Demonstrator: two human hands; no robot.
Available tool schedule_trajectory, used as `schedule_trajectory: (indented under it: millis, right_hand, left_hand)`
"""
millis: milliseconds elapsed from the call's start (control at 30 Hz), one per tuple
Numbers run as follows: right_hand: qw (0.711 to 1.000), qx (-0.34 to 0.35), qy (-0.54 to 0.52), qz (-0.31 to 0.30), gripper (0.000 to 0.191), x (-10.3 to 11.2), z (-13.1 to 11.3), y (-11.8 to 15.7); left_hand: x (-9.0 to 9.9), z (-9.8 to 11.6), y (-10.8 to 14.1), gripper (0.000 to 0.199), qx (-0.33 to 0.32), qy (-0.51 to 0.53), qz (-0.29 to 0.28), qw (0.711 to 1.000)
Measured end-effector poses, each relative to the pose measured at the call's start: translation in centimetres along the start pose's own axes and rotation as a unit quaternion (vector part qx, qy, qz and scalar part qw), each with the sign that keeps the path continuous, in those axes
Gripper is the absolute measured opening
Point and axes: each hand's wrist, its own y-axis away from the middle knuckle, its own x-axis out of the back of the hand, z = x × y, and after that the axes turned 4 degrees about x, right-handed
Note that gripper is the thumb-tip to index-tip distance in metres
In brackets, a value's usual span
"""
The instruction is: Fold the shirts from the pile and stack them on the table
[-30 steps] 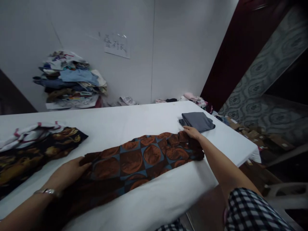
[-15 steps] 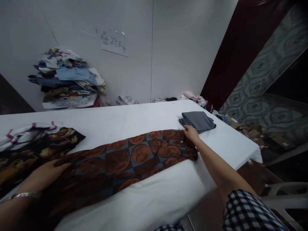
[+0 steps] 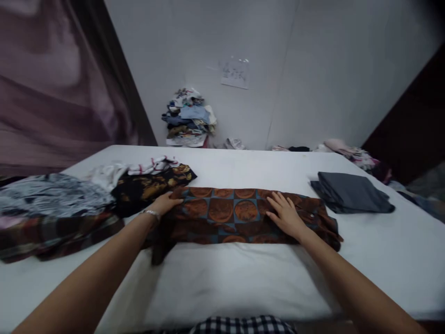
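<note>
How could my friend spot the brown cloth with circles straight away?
Find the big white table. On its near half, a long brown cloth is touched by the left hand and right hand. Unlike the plain grey folded cloth nearby, it has orange-brown circles and blue patches.

The table (image 3: pixel 243 164) is white and wide. In its middle lies a brown garment (image 3: pixel 220 211) with orange circles and blue parts, stretched from left to right. On the right side lies a dark grey garment (image 3: pixel 354 192), which is folded. On the left side, clothes are lying close together: a black garment (image 3: pixel 149 184) with golden pattern, a white cloth (image 3: pixel 153 166) with red stripes, a striped garment (image 3: pixel 52 195) and, nearer, a plaid garment (image 3: pixel 69 234).
</note>
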Motion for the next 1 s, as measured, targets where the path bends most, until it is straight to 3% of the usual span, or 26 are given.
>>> schedule_trajectory:
  millis: [67,133,267,333,467,567,667,767,867,933,1000]
  right_hand:
    - [0.997,0.035,-0.006,0.062,0.055,0.4,-1.8,-0.3]
    - [0.994,0.085,-0.025,0.071,0.057,0.5,-4.1,-0.6]
    - [0.988,0.140,-0.045,-0.038,0.060,-0.9,-7.1,-1.0]
    - [0.986,0.142,-0.041,-0.074,0.059,-2.1,-7.4,-1.2]
    - [0.987,0.140,-0.043,-0.059,0.056,-3.5,-6.9,-1.2]
    - [0.987,0.139,-0.052,-0.058,0.056,-3.6,-6.7,-1.2]
    - [0.986,0.136,-0.075,-0.059,0.056,-3.6,-6.6,-1.2]
    - [0.978,0.139,-0.148,-0.041,0.056,-3.6,-6.4,-1.4]
    - [0.943,0.122,-0.305,0.058,0.053,-3.5,-5.6,-1.6]
    - [0.895,0.077,-0.415,0.144,0.050,-3.4,-4.7,-1.9]
    - [0.844,0.015,-0.501,0.192,0.050,-3.2,-3.5,-2.3]
  left_hand:
    - [0.8,-0.8,0.2,0.037,0.012,0.003,-0.032,0.999]
    - [1.4,-1.5,0.6,0.044,0.024,-0.006,-0.055,0.998]
    - [1.4,-2.0,1.3,0.045,0.038,-0.027,-0.059,0.997]
    - [0.9,-1.9,1.8,0.037,0.029,-0.020,-0.065,0.997]
    - [0.3,-1.5,2.4,0.023,0.012,0.012,-0.068,0.998]
    - [1.0,-0.4,2.6,0.021,0.003,0.026,-0.054,0.998]
    - [2.2,2.5,2.7,0.015,-0.024,0.017,-0.044,0.999]
    - [1.9,7.4,3.3,0.020,-0.060,-0.005,-0.041,0.997]
    - [-1.1,13.1,4.8,0.034,-0.100,-0.013,-0.066,0.993]
    - [-4.1,16.6,5.9,0.042,-0.126,-0.002,-0.110,0.986]
    - [-6.8,18.9,6.8,0.052,-0.139,0.016,-0.151,0.979]
